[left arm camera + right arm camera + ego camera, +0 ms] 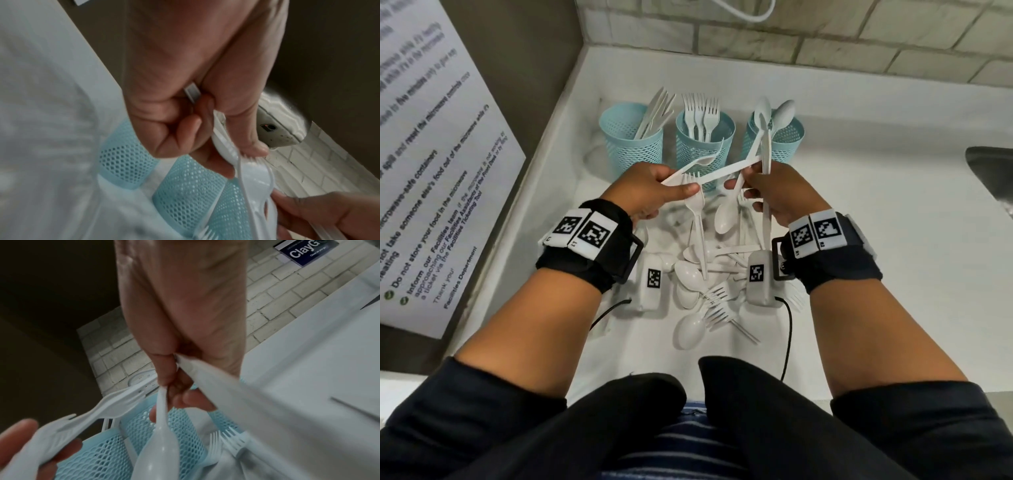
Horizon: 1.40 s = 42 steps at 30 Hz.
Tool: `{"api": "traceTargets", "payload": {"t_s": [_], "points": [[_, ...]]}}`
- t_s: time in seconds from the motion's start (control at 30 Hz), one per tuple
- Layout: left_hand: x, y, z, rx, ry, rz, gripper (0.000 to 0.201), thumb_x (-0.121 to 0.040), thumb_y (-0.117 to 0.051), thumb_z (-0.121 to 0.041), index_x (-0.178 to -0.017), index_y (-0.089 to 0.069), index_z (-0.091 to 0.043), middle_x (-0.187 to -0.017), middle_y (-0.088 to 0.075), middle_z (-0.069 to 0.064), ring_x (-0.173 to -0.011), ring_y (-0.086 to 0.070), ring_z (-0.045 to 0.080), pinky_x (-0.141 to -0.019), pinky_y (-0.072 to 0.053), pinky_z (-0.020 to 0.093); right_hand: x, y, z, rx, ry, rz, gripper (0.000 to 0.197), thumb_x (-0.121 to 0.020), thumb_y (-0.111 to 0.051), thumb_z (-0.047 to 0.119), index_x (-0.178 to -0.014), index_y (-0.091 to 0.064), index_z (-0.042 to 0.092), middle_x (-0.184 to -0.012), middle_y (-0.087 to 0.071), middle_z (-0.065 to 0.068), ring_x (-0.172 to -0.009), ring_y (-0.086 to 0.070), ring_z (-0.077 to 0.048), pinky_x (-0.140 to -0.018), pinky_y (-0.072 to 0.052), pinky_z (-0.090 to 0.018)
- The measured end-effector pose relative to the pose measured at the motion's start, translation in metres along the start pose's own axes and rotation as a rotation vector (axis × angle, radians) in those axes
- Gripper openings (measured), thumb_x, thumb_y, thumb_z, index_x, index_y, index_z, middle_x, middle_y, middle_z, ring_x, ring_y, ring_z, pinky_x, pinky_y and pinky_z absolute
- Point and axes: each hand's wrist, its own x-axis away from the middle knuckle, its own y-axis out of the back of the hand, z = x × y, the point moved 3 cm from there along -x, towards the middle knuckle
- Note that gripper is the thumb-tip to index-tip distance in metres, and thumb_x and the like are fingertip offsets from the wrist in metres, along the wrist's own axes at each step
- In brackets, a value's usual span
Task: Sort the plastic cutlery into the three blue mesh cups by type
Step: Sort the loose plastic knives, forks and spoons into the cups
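— Starting left of the middle cup (704,144): what's there?
— Another blue mesh cup, the knife cup (632,140), touching-close beside it on the white counter (876,212). In front, the left hand (650,190) has its grip pinching a knife (709,178) and a fork (695,202).
— And the middle cup itself?
— Forks stand in it.
— Right of it?
— The spoon cup (777,137). Before it, the right hand (780,195) has its grip curled on several pieces, a spoon (726,216) hanging down. Nearer the person than the middle cup lies a loose cutlery pile (705,291).
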Motion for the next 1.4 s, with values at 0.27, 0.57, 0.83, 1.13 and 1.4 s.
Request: {"api": "traceTargets", "payload": {"t_s": [0.27,0.57,0.83,1.13,1.4], "points": [[0.001,0.010,-0.010,0.125,-0.074,-0.066,0.007,-0.088,-0.062,-0.025,-0.084,-0.068,-0.024,-0.041,-0.035,-0.015,-0.045,-0.021,0.007,-0.043,-0.019,0.018,-0.009,0.003,-0.007,-0.336,0.084,-0.068,0.014,-0.100,-0.038,0.012,-0.091,-0.046,0.019,-0.069,-0.059,-0.003,-0.062,-0.067,-0.012,-0.066,-0.053,-0.033],[0.000,0.000,-0.015,0.217,-0.072,-0.056,0.018,-0.100,-0.038,-0.019,-0.108,-0.054,-0.018,-0.085,-0.063,-0.006,-0.069,-0.060,0.003,-0.063,-0.044,0.015,-0.013,0.005,-0.002,-0.680,-0.028,0.101,0.028,-0.100,-0.038,0.019,-0.090,-0.059,0.004,-0.077,-0.074,-0.005,-0.076,-0.071,-0.018,-0.073,-0.059,-0.028],[0.002,-0.022,-0.024,0.226,-0.101,0.088,0.028,-0.100,-0.038,-0.015,-0.120,-0.057,-0.008,-0.113,-0.063,0.012,-0.100,-0.060,0.021,-0.090,-0.052,0.034,-0.009,-0.020,0.008,-0.741,-0.028,0.291,0.038,-0.101,-0.031,0.016,-0.090,-0.065,0.005,-0.081,-0.073,-0.005,-0.076,-0.070,-0.017,-0.078,-0.056,-0.033],[0.004,-0.030,-0.016,0.260,-0.115,0.108,0.030,-0.093,-0.049,-0.002,-0.122,-0.055,-0.011,-0.098,-0.063,-0.001,-0.087,-0.062,0.011,-0.067,-0.056,0.021,-0.011,-0.035,0.004,-0.693,0.036,0.283,0.020,-0.098,-0.038,0.005,-0.097,-0.058,0.002,-0.073,-0.072,-0.008,-0.070,-0.070,-0.019,-0.068,-0.059,-0.032],[-0.004,-0.018,-0.020,0.503,-0.046,0.068,0.026,-0.088,-0.056,0.001,-0.113,-0.058,-0.006,-0.089,-0.064,0.002,-0.079,-0.063,0.012,-0.068,-0.055,0.022,-0.010,-0.031,0.016,-0.630,0.084,0.393,0.031,-0.084,-0.052,0.008,-0.114,-0.057,0.001,-0.108,-0.064,-0.016,-0.100,-0.063,-0.027,-0.095,-0.049,-0.043]]}}
